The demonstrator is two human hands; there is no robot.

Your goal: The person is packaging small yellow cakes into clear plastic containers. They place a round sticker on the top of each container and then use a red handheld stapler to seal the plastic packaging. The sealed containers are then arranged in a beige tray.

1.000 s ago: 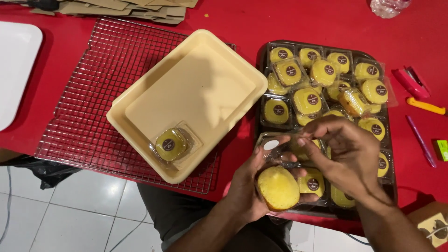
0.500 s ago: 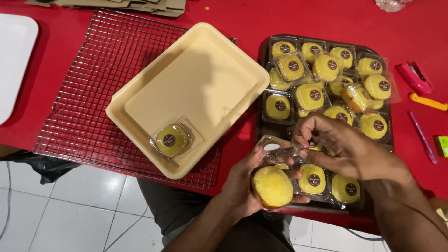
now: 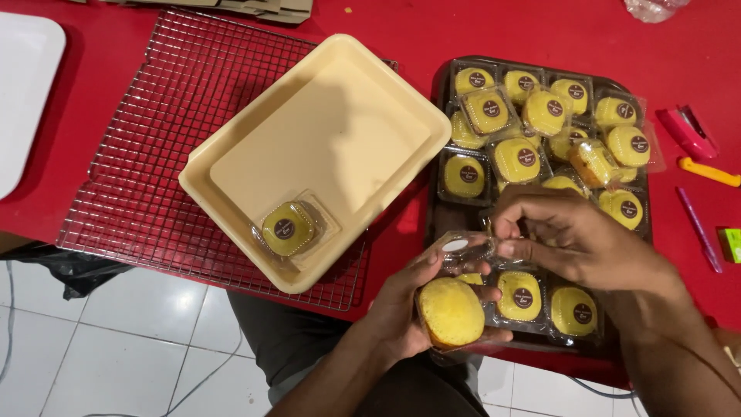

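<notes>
My left hand (image 3: 405,305) holds an open clear plastic clamshell with a round yellow cake (image 3: 451,311) in its lower half, just over the table's front edge. My right hand (image 3: 575,239) pinches the clamshell's raised lid (image 3: 463,247), which carries a round white sticker. Both hands hover over the near end of a dark tray (image 3: 441,202) filled with several packed yellow cakes (image 3: 515,161) bearing dark round labels. To the left, a cream plastic tray (image 3: 231,202) holds one packed cake (image 3: 287,228) in its near corner.
The cream tray rests on a wire cooling rack (image 3: 162,116) on the red table (image 3: 409,27). A white tray (image 3: 23,85) sits at far left. A pink stapler (image 3: 687,133), yellow cutter (image 3: 708,171), purple pen (image 3: 699,228) and green item (image 3: 730,244) lie at right. White floor tiles (image 3: 93,355) are below.
The view has shifted slightly. My right hand's fingers have moved onto the clamshell lid, and my left hand has turned the cake a little toward me.
</notes>
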